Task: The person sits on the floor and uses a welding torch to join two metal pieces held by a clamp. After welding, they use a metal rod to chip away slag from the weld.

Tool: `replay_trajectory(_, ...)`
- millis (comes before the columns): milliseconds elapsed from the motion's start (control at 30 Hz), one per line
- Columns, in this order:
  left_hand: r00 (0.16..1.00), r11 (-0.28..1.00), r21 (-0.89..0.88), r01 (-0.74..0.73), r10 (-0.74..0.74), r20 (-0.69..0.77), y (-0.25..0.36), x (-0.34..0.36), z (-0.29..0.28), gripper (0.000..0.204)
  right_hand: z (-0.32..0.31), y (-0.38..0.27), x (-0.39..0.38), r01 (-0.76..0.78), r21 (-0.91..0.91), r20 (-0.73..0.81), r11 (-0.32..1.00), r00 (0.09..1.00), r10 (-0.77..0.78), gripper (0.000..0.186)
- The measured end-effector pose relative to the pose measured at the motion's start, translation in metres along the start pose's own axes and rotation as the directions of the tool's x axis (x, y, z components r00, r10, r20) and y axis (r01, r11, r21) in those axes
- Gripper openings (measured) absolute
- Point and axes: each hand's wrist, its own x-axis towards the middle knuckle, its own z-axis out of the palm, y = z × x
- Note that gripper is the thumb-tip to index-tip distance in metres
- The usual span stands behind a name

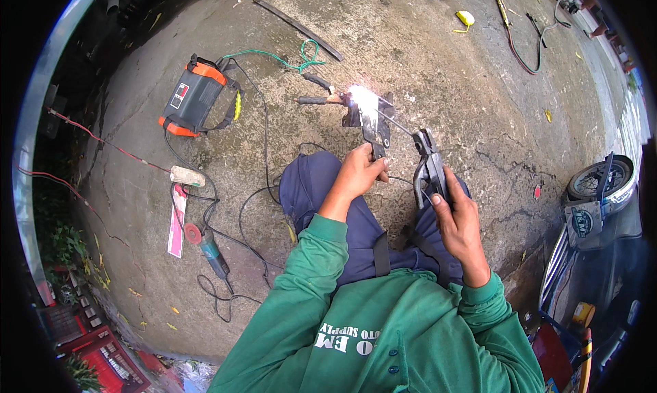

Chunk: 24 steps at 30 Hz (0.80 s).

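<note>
My left hand (361, 172) is closed around the lower end of a dark metal bracket (370, 129), just in front of my knees. In my right hand (460, 222) is a black welding electrode holder (428, 163), gripped by its handle. A thin welding rod (395, 124) runs from its jaws up and left to the bracket. Bright white glare and sparks at the rod's end hide the spot where it meets the metal. A ground clamp (334, 98) with dark handles sits at the bracket's left side.
An orange and black welding machine (195, 95) stands on the concrete to the left, cables trailing from it. Nearer lie an angle grinder (212, 252) and a pink strip (177, 225). A flat metal bar (298, 29) lies beyond; a wheel (601, 179) is at right.
</note>
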Motion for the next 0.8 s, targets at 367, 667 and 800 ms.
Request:
replay_trajectory(367, 1.000, 0.999, -0.047, -0.005, 0.005, -0.014, 0.000, 0.000, 0.001, 0.012, 0.006, 0.011, 0.002, 0.075, -0.010, -0.045, 0.997, 0.996, -0.075, 0.053)
replay_trajectory(667, 0.999, 0.999, -0.040, -0.017, 0.015, -0.038, -0.002, 0.000, 0.002, 0.012, 0.005, 0.006, 0.001, 0.032, -0.006, -0.022, 0.999, 0.999, -0.032, 0.054)
replay_trajectory(800, 1.000, 1.000, -0.024, -0.001, 0.001, -0.002, -0.001, 0.000, 0.001, 0.012, 0.008, 0.017, 0.002, 0.098, -0.034, -0.056, 0.995, 0.993, -0.100, 0.054)
